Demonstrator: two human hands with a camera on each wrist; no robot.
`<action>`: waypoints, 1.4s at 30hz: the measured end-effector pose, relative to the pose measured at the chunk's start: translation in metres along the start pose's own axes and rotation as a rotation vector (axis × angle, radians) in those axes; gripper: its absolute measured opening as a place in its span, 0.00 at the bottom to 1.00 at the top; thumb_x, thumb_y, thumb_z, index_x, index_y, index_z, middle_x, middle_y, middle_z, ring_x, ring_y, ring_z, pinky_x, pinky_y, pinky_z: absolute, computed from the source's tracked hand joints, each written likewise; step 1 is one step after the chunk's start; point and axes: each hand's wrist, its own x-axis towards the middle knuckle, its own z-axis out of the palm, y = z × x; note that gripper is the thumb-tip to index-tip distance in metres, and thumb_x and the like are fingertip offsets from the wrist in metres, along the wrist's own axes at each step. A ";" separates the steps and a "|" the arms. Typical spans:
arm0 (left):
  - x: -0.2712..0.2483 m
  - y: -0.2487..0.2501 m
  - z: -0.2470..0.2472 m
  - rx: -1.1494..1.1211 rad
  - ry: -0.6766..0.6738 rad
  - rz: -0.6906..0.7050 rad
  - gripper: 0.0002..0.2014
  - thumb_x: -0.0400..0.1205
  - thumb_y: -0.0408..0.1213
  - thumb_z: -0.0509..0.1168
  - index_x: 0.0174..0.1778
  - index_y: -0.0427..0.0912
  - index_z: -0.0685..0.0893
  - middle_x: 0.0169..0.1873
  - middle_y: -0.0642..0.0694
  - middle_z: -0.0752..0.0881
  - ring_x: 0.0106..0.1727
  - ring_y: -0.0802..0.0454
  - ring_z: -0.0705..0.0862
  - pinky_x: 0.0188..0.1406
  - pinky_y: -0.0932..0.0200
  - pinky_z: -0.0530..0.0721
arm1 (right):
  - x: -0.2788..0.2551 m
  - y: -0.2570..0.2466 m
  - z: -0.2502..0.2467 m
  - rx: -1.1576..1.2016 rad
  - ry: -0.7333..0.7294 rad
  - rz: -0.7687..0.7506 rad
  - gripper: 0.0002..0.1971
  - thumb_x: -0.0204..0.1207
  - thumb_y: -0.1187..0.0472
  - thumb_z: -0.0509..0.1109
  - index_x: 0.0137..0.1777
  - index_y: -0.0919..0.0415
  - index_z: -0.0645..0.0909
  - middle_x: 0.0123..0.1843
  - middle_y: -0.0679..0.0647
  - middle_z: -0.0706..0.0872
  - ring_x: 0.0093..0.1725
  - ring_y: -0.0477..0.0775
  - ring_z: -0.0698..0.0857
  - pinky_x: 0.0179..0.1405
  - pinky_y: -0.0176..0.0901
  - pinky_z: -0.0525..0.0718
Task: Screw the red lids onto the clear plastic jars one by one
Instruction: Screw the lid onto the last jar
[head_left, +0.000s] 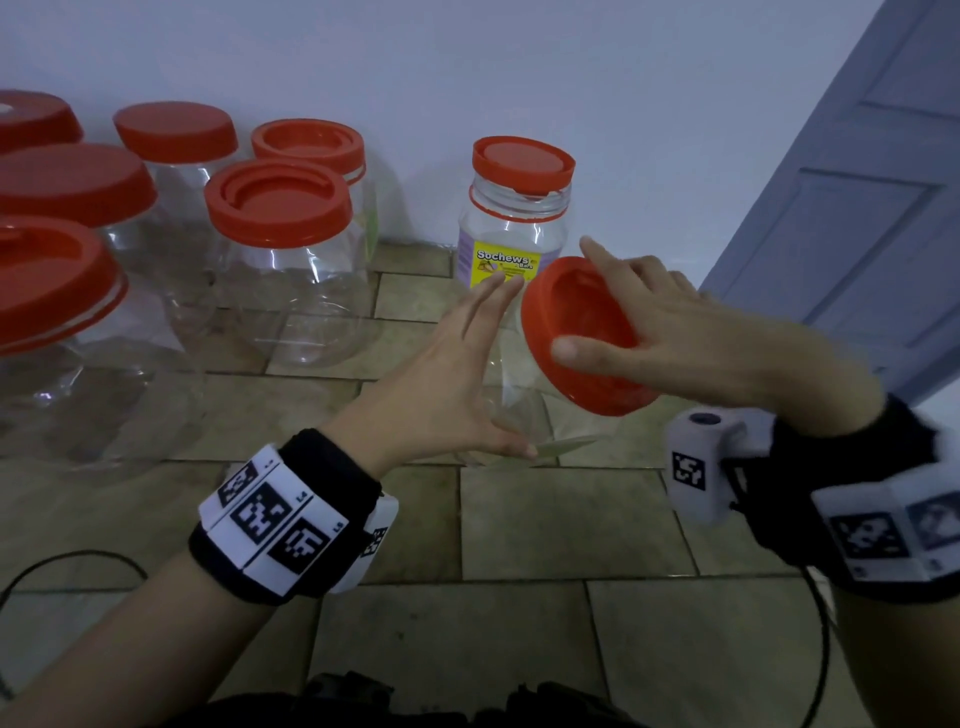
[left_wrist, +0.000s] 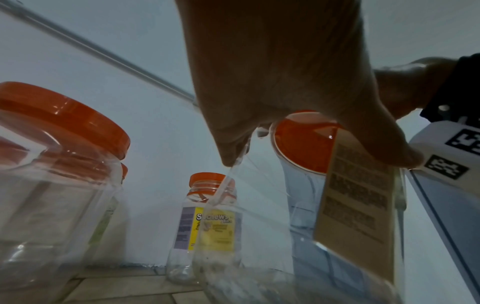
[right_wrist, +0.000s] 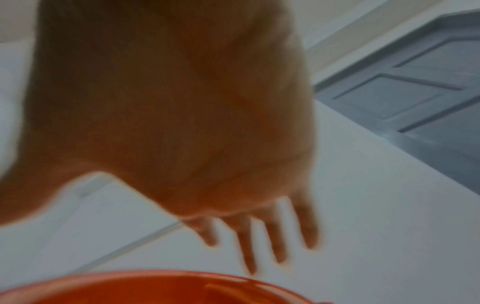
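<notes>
A red lid (head_left: 582, 338) sits tilted on the mouth of a clear plastic jar (head_left: 519, 415) that stands on the tiled floor (head_left: 571, 519) in front of the person. The right hand (head_left: 691, 332) lies over the lid with fingers spread and nearly straight, thumb against the near rim and forefinger along the far rim; the right wrist view is blurred and shows the fingers extended above the lid, not curled round it. The left hand (head_left: 441, 384) presses flat against the jar's left side, fingers straight, thumb low on the wall beside a tan label (left_wrist: 355, 205). Just behind stands a smaller labelled jar (head_left: 514, 228), its red cap in place. To the left, near the white wall (head_left: 467, 62), stands a group of large capped jars (head_left: 280, 260). A grey-blue door (head_left: 857, 208) is at the right.
</notes>
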 end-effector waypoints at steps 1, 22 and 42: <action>0.000 0.000 0.000 -0.001 0.001 0.004 0.66 0.54 0.60 0.78 0.81 0.50 0.42 0.82 0.47 0.47 0.82 0.55 0.48 0.80 0.49 0.59 | -0.002 0.003 -0.007 0.057 -0.040 -0.089 0.53 0.54 0.17 0.56 0.74 0.28 0.30 0.80 0.37 0.48 0.80 0.44 0.48 0.77 0.51 0.52; 0.000 0.004 0.008 0.002 0.036 0.004 0.66 0.55 0.54 0.82 0.81 0.47 0.44 0.81 0.46 0.47 0.82 0.56 0.47 0.78 0.61 0.53 | -0.001 0.016 0.008 -0.022 0.070 -0.268 0.58 0.47 0.28 0.69 0.77 0.31 0.41 0.74 0.35 0.50 0.72 0.54 0.59 0.69 0.49 0.67; -0.057 -0.009 -0.032 0.144 -0.060 -0.065 0.54 0.71 0.56 0.70 0.76 0.54 0.32 0.79 0.57 0.48 0.76 0.69 0.43 0.67 0.83 0.38 | 0.003 -0.028 0.017 0.111 0.157 -0.068 0.54 0.52 0.32 0.73 0.78 0.38 0.51 0.71 0.51 0.66 0.71 0.54 0.64 0.60 0.45 0.67</action>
